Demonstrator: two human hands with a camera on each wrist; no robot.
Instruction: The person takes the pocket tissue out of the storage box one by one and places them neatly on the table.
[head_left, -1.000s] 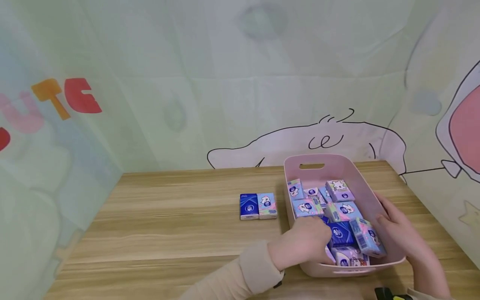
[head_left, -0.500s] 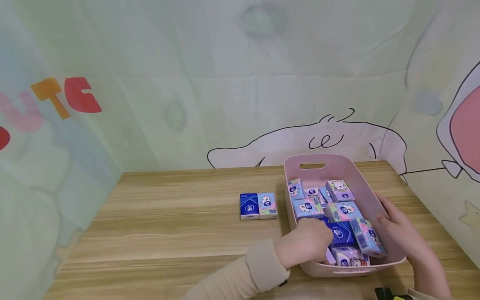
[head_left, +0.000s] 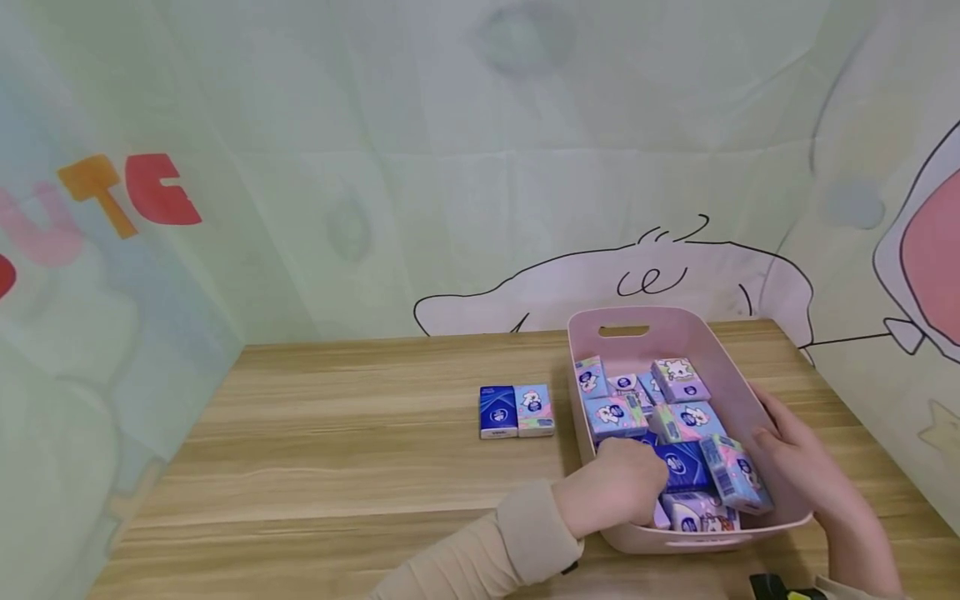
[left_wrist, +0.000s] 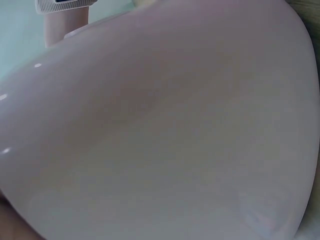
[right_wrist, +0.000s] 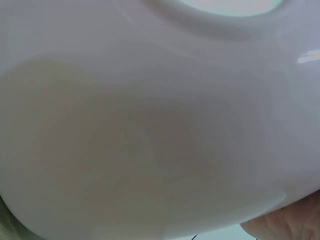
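Note:
In the head view a pink plastic basket (head_left: 723, 367) holds several pocket tissue packs. My left hand (head_left: 618, 483) reaches over its left wall, down among the packs at the near left. Those fingertips are hidden, and I cannot tell whether they hold a pack. Right beside the hand lie a dark blue tissue pack (head_left: 684, 467) and a purple pack (head_left: 686, 512). My right hand (head_left: 798, 458) grips the right wall, thumb over the rim and fingers outside. The basket's outer wall fills the left wrist view (left_wrist: 165, 125) and the right wrist view (right_wrist: 150, 125).
Left of the basket, a blue tissue pack (head_left: 498, 411) and a light patterned pack (head_left: 534, 410) lie side by side on the wooden table (head_left: 337, 433). Behind rises a cartoon-printed backdrop (head_left: 450, 208). A black and yellow object (head_left: 780, 588) shows at the bottom edge.
My left hand has shifted slightly right and its thumb has drawn in, showing more of a blue pack by the left wall. The right hand and basket have stayed in place.

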